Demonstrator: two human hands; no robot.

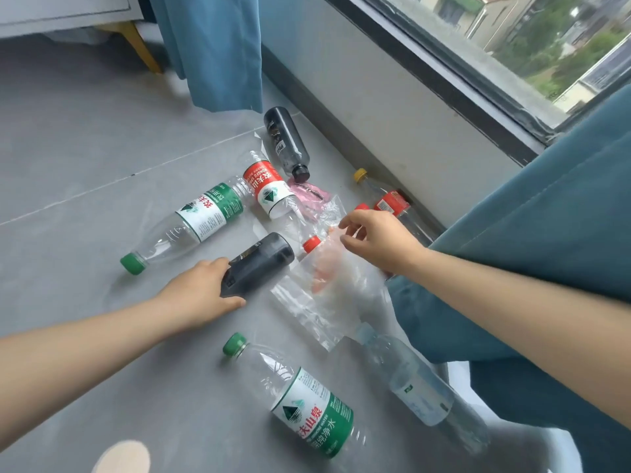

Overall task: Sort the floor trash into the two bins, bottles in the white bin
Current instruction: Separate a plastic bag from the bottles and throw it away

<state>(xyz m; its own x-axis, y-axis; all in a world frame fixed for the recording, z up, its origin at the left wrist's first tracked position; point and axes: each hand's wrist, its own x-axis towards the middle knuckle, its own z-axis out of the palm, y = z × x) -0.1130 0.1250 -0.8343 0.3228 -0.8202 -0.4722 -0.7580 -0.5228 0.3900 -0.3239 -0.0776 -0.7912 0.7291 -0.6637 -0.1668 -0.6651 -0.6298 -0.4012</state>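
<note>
On the grey floor [85, 165], far L, a clear bottle w/ green cap [184, 227] lies on its side, cap toward the viewer. Next, the left hand [201, 291] grips the near end of a dark bottle [259, 264], fingers over the top and thumb below; the bottle lies low at the floor, angled up-right. Below it lies a green-label bottle [300, 397], cap pointing L. Further back are a red-label bottle [266, 186] and a black bottle [286, 141] near the wall, w/ a pink wrapper [307, 196] just beside them. Centre-R, a clear plastic bag [327, 278] lies over a red-cap bottle [312, 244]. The right hand [379, 240] is at the bag's top edge, fingers half-curled; can't tell if it pinches the film. Below lies a pale bottle [416, 384]; a yellow-cap bottle [382, 196] lies by the wall. A teal curtain [546, 233] hangs far R.
</note>
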